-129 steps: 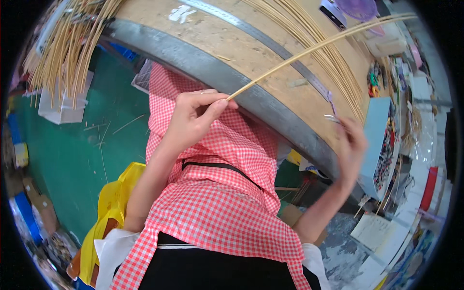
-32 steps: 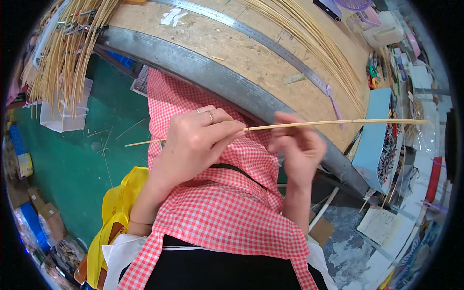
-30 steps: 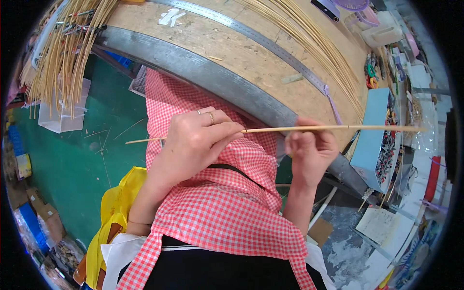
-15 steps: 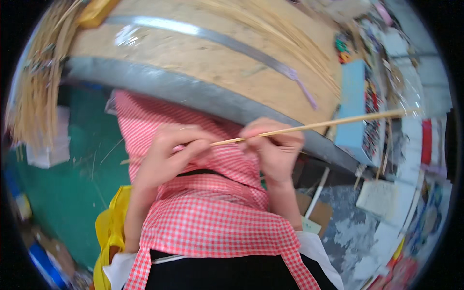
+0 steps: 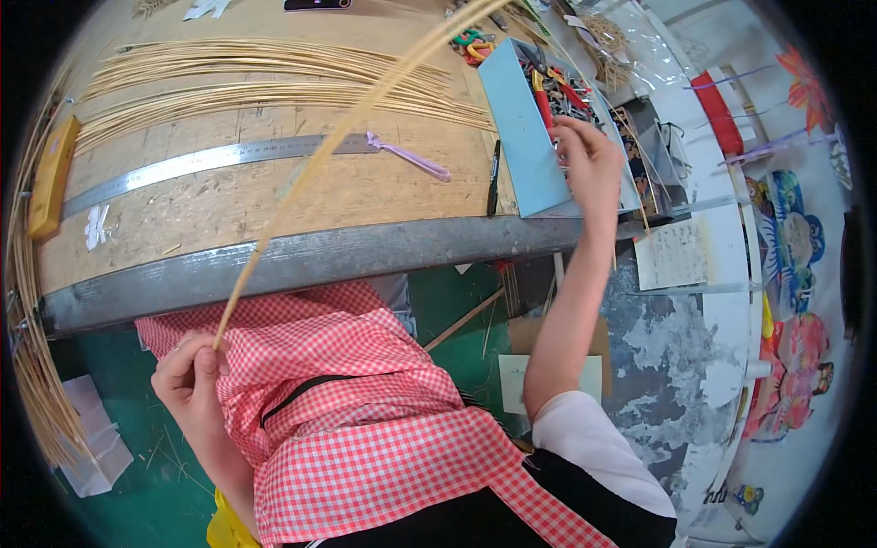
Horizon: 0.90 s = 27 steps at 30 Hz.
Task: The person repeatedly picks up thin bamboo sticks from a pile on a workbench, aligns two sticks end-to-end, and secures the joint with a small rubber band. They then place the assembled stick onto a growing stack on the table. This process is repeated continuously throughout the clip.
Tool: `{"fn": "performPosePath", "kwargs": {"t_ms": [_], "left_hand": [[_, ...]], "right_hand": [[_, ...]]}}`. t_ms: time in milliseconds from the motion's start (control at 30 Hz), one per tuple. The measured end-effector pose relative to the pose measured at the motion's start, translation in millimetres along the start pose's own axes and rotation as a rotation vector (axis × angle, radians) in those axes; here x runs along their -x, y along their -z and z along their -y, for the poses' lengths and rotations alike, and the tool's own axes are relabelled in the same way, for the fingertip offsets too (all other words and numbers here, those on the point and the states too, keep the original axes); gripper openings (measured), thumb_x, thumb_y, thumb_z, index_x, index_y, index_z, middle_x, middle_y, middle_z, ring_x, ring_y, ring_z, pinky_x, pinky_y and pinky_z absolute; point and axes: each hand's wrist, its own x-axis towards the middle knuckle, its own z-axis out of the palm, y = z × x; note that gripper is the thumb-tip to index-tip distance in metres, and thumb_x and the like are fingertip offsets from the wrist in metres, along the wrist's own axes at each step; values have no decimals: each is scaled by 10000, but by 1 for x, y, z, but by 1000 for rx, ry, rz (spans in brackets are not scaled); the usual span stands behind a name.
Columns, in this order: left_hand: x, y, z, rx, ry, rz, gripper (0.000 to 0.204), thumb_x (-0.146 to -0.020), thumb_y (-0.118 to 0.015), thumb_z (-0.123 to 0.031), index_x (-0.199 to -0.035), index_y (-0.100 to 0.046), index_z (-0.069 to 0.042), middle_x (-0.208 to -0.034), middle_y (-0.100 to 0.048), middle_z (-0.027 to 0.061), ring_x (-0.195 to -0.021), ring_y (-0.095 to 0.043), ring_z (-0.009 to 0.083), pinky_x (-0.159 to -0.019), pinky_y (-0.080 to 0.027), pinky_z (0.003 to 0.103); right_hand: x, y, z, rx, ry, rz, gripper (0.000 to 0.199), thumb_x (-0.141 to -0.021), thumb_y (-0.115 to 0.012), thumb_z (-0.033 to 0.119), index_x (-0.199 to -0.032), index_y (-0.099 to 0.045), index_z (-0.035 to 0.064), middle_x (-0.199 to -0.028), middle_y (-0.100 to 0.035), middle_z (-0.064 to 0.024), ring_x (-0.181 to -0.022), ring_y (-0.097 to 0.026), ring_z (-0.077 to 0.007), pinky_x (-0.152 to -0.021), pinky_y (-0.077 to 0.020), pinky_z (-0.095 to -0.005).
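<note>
The left hand (image 5: pixel 190 374) pinches the lower end of a long thin bamboo strip (image 5: pixel 340 144), which rises bent over the wooden table (image 5: pixel 274 196). The right hand (image 5: pixel 589 164) reaches into a blue box (image 5: pixel 516 123) of tools at the table's edge; whether its fingers grip anything cannot be told. A metal ruler (image 5: pixel 210 160) lies beside loose strips (image 5: pixel 256 78).

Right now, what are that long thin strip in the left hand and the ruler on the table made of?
The strip looks like split bamboo or cane: pale yellow, matte, bending in a long arc from the left hand. The ruler looks like steel: grey, flat, faintly shiny. Neither is certain from here.
</note>
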Motion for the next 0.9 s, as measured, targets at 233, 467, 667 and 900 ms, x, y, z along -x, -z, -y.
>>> {"fn": "performPosePath", "kwargs": {"t_ms": [233, 467, 667, 900], "left_hand": [[-3, 12, 5, -14, -16, -67, 114, -868, -568, -28, -839, -620, 69, -674, -530, 27, -578, -439, 64, -498, -296, 196], [-2, 8, 1, -16, 7, -66, 109, -868, -562, -16, -846, -625, 71, -681, -545, 31, -586, -453, 64, -505, -316, 197], [-4, 3, -6, -72, 13, -104, 133, -865, -560, -17, -814, -632, 84, -664, -551, 42, -586, -471, 77, -510, -332, 212], [-8, 3, -15, -73, -59, -73, 94, -839, -569, 22, -822, -640, 80, -667, -586, 60, -579, -503, 82, -501, -353, 210]], "right_hand": [[-35, 30, -153, 402, 43, 399, 191, -751, -675, 64, -930, -690, -1, -817, -684, -153, -656, -638, -185, -622, -487, -319], [-24, 31, -108, 266, -96, -70, 166, -781, -652, 43, -931, -672, -26, -743, -676, -122, -665, -644, -170, -618, -485, -282], [34, -10, 11, -341, 32, -8, 176, -795, -633, 11, -967, -666, -4, -782, -653, -21, -641, -537, -53, -584, -442, -207], [91, -108, 79, 320, 619, 539, 151, -772, -623, 63, -797, -493, -9, -759, -536, -194, -758, -545, -390, -654, -428, -465]]}}
